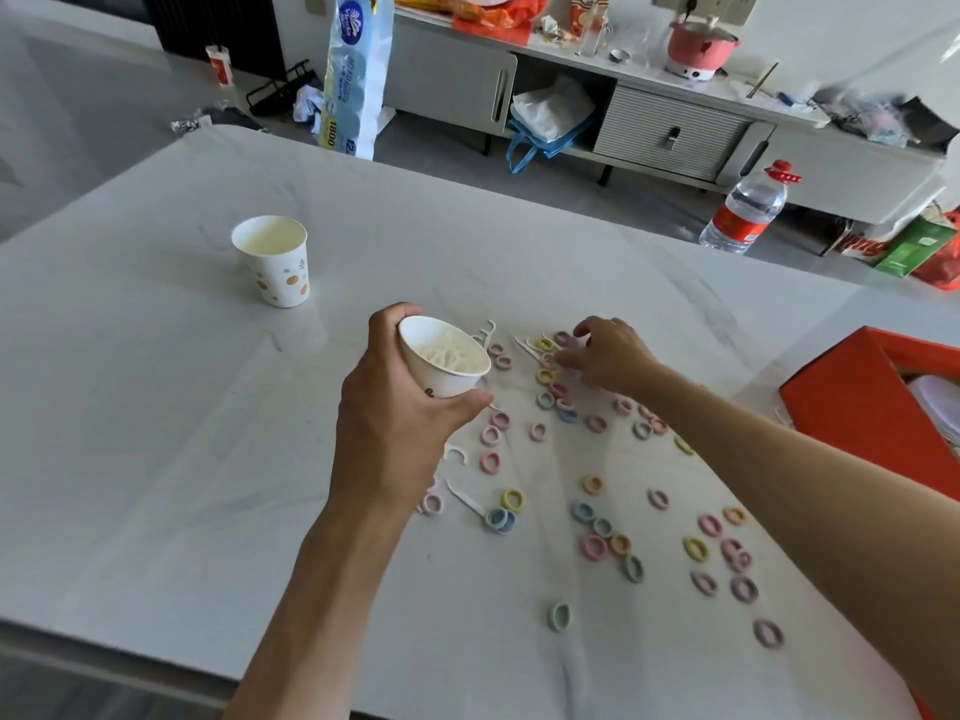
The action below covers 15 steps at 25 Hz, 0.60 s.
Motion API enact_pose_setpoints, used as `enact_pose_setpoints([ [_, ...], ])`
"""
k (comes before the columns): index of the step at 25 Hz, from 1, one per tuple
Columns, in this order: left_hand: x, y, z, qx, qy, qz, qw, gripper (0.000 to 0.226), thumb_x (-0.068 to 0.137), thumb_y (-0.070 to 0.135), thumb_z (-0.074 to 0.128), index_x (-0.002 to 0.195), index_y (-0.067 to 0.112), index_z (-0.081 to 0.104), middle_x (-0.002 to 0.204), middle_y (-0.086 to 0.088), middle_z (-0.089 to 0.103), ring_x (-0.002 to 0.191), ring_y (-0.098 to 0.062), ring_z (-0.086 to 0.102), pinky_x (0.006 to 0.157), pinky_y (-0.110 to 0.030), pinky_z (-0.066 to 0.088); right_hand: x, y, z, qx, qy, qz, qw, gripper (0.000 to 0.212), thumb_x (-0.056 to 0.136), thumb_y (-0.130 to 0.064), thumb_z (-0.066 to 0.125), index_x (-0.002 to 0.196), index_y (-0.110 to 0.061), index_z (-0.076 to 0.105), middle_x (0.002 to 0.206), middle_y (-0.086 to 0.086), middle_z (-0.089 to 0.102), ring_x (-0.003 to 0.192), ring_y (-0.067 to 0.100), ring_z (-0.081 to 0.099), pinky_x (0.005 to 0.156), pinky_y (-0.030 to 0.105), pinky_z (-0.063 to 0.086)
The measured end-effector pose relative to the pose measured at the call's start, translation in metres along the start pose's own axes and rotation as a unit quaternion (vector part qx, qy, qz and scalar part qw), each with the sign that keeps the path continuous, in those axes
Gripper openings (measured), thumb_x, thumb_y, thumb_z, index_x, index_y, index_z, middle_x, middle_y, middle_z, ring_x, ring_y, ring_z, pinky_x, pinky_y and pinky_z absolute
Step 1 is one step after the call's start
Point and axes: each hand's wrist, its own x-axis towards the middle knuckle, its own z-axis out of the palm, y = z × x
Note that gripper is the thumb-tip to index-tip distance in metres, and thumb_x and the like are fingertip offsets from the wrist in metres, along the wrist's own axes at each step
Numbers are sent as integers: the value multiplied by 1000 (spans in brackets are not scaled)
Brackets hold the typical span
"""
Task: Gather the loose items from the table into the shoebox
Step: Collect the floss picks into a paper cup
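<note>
- The left hand (395, 418) holds a white paper cup (441, 379) tilted to the right, its fingers curled round the wall. White floss picks (447, 353) lie inside.
- The right hand (608, 356) reaches over a cluster of picks and ties at 3 o'clock of that cup. Its fingers are blurred, so a pinch cannot be told.
- Pastel hair ties (592, 545) lie scattered from the middle of the tabletop (156, 407) toward 5 o'clock, with loose picks among them.
- The orange shoebox (857, 407) sits open at the 3 o'clock edge.
- A second paper cup (272, 259) stands upright at 10 o'clock.

The left grip (389, 433) and the right grip (610, 358) were seen bare, the forearms (332, 574) uncovered to the frame's edge.
</note>
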Motion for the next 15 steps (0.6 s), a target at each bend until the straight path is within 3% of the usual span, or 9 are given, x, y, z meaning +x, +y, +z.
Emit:
enact_pose_setpoints([
  [3, 2, -2, 1, 0, 4, -3, 1000, 75, 60, 31, 91, 121, 31, 47, 100, 17, 62, 88, -4, 57, 67, -3, 43, 5, -8, 10, 27, 41, 28, 998, 45, 86, -57, 60, 84, -12, 55, 90, 12, 56, 87, 33, 55, 60, 31, 36],
  [5, 2, -1, 2, 0, 3, -7, 1000, 76, 60, 30, 91, 122, 29, 48, 101, 15, 62, 89, -7, 58, 66, -3, 42, 3, -18, 14, 15, 44, 40, 998, 50, 82, -62, 63, 68, -16, 46, 74, 4, 51, 74, 28, 52, 59, 31, 34],
  [8, 1, 1, 5, -1, 0, -7, 1000, 75, 60, 30, 91, 122, 29, 48, 102, 14, 63, 89, -8, 59, 67, -6, 43, 2, -37, 16, -18, 45, 48, 998, 50, 78, -58, 70, 66, -16, 46, 70, 2, 52, 71, 26, 52, 59, 29, 36],
  [12, 2, 1, 5, 2, 2, -12, 1000, 75, 61, 31, 90, 122, 29, 47, 104, 13, 64, 92, -10, 60, 68, -9, 45, 5, -50, 10, -52, 38, 22, 998, 27, 84, -30, 71, 80, -13, 50, 84, 6, 53, 78, 28, 53, 64, 30, 38],
  [15, 3, 1, 5, 1, -1, -11, 1000, 74, 61, 30, 91, 122, 28, 47, 106, 12, 64, 95, -12, 62, 72, -17, 49, 7, -50, 3, -96, 20, -15, 995, 21, 84, -15, 64, 71, -14, 48, 82, 7, 55, 74, 28, 54, 53, 25, 34],
])
